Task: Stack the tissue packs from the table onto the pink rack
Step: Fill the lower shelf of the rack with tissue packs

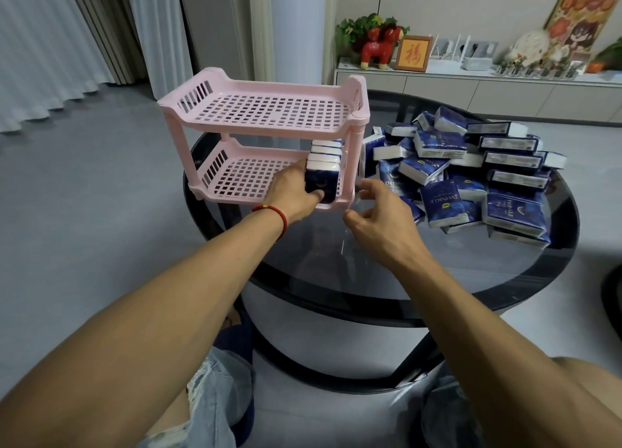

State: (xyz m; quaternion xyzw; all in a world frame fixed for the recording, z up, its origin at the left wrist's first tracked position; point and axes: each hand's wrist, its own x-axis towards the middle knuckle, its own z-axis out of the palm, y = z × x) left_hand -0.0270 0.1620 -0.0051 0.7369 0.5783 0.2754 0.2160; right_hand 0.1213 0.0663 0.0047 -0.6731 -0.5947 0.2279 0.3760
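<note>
A pink two-tier rack [269, 92] stands on the left part of a round dark glass table [471, 279]. Its top shelf is bare. At the right end of the lower shelf a row of blue and white tissue packs [324, 153] stands on edge. My left hand [292, 192] grips the nearest pack [321, 182] of that row, thumb on its front face. My right hand [377, 212] hovers just outside the rack's front right leg, fingers curled apart, holding nothing. A heap of several more tissue packs [471, 175] lies on the table to the right.
A low white sideboard [471, 87] with a red toy horse, a framed picture and a plant stands behind the table. Grey floor lies to the left, curtains at far left. My knees in jeans are under the table's near edge.
</note>
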